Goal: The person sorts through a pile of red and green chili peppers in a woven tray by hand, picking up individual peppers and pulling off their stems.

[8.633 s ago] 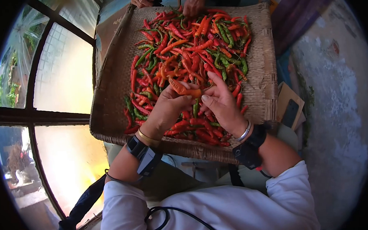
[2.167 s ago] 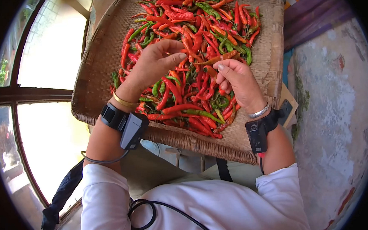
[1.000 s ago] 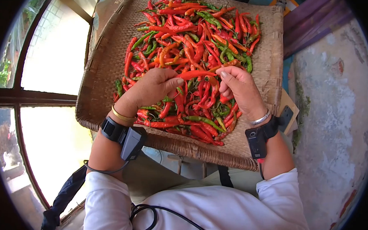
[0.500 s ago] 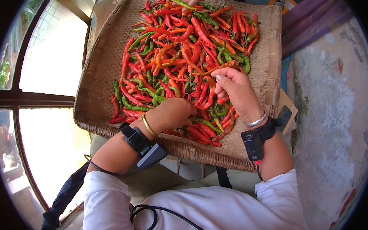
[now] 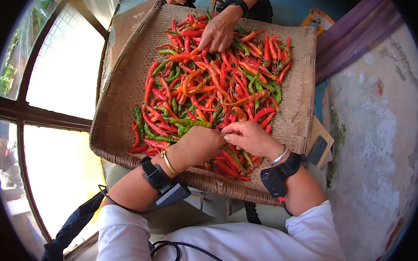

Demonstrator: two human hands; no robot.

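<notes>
Chillies (image 5: 207,84) — red, orange and green — lie heaped across a wide woven tray (image 5: 119,95), and we take that tray as our landmark. At the tray's near edge, on the nearest part of the heap, our two hands meet, fingertips almost touching. Our left hand (image 5: 198,145) is curled into a loose fist with knuckles up; we cannot tell whether anything is pinched inside it, since the fingers hide what is under them. Our right hand (image 5: 251,137) is also curled, thumb turned toward the left hand, resting on red and green chillies; whether it holds one we cannot make out.

A gold bangle (image 5: 167,161) and a black wrist device (image 5: 167,188) sit on our left forearm, just outside the tray's near rim. A silver bangle (image 5: 279,156) and a second black device (image 5: 278,178) sit on our right wrist, over the same rim. Our sleeves are white.

At the tray's far edge, another person's hand (image 5: 218,31) lies palm down on the chillies, fingers spread. Left of the tray stands a bright window (image 5: 62,81). Right of the tray, just off its near corner, lies a dark phone (image 5: 318,149) on cardboard, with rough pale floor (image 5: 377,137) beyond.
</notes>
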